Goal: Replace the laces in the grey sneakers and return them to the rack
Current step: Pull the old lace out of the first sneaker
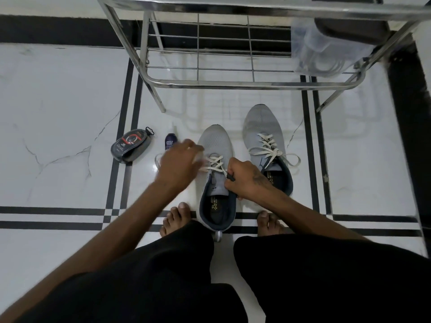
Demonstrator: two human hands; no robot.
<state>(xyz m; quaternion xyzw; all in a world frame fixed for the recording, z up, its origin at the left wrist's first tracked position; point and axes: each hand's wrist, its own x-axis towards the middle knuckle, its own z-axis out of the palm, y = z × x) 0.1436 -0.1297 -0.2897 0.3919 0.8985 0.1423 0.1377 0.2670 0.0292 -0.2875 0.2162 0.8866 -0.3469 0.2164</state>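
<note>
Black-trousered knees and bare feet frame the near sneaker [215, 180] on the floor [58, 113], only its upper eyelets threaded. Right hand [245, 178] pinches the collar and tongue; left hand [178, 163], blurred, seems to draw a lace [215, 163] end sideways, its grip unclear. Lacing looks half done; next comes feeding the lower eyelets. Farther on, the second sneaker [265, 145] sits laced below the rack [233, 83]. Insole print, polish tin [130, 145] and bottle [170, 142] labels are unreadable.
</note>
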